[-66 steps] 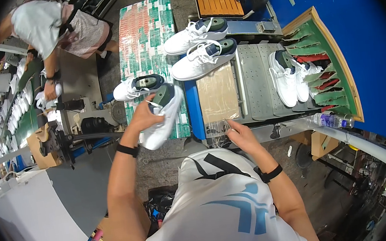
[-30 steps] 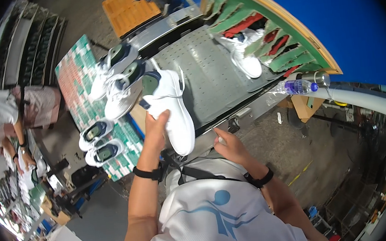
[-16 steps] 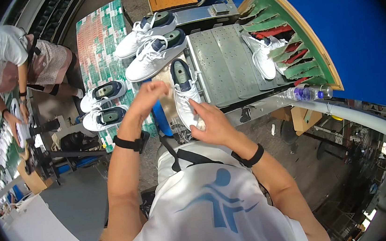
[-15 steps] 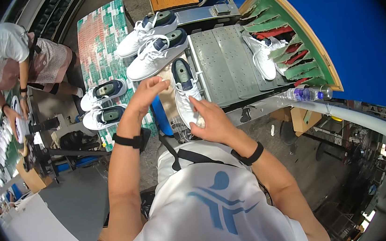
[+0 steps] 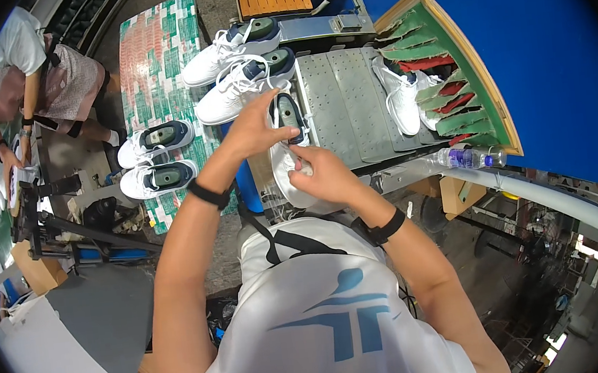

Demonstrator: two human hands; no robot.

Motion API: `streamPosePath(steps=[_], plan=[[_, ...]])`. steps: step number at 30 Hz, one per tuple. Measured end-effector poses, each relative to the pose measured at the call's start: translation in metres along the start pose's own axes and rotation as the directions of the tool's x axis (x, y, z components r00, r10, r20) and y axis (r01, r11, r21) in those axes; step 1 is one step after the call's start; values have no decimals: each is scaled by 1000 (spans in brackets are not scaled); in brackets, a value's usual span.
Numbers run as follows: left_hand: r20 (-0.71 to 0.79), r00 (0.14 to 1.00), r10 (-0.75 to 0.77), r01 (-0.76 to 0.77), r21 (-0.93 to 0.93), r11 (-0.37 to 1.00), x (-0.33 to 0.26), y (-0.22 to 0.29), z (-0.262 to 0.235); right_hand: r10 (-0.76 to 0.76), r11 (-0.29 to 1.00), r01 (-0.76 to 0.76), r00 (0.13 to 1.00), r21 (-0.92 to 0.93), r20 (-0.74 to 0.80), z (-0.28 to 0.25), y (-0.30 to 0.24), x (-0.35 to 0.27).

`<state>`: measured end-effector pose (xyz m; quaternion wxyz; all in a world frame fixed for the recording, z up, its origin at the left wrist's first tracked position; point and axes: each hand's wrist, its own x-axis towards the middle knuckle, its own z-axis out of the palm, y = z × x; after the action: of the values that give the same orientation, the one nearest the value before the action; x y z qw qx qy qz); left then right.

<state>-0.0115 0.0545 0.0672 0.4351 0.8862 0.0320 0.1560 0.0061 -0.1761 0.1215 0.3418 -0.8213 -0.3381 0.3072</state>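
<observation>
A white sneaker (image 5: 286,176) with a dark lining rests in front of me at the metal conveyor's left end, its toe toward me. My left hand (image 5: 258,127) is closed on its collar, thumb over the opening and fingers along the outer side. Over the laces my right hand (image 5: 326,176) is closed, thumb and forefinger pinching near the tongue; what exactly lies between those fingertips is hidden. Just beyond stand two more white sneakers, a nearer one (image 5: 231,93) and a farther one (image 5: 216,60), with loose laces.
Two sneakers (image 5: 152,145) sit on the green-and-white taped board (image 5: 158,56) at left. The perforated metal conveyor (image 5: 349,108) leads right to a wood-framed opening (image 5: 479,65) with green flaps and sneakers before it. A plastic bottle (image 5: 467,157) lies near its edge. Another person (image 5: 40,82) works far left.
My left hand has moved right and down onto the sneaker's collar. The right hand has shifted slightly right, its fingers now pinching at the laces. The other person's hands have moved lower.
</observation>
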Motion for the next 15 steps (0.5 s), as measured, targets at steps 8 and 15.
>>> streamPosePath(steps=[8,15], plan=[[312,928,-203,226,-37,973,22,-21,22,-197,967,113,900,230,388,63,-49,-39],[389,885,-258,404,-361,841,-5,-20,33,79,997,-78,990,12,-118,-25,12,-27]])
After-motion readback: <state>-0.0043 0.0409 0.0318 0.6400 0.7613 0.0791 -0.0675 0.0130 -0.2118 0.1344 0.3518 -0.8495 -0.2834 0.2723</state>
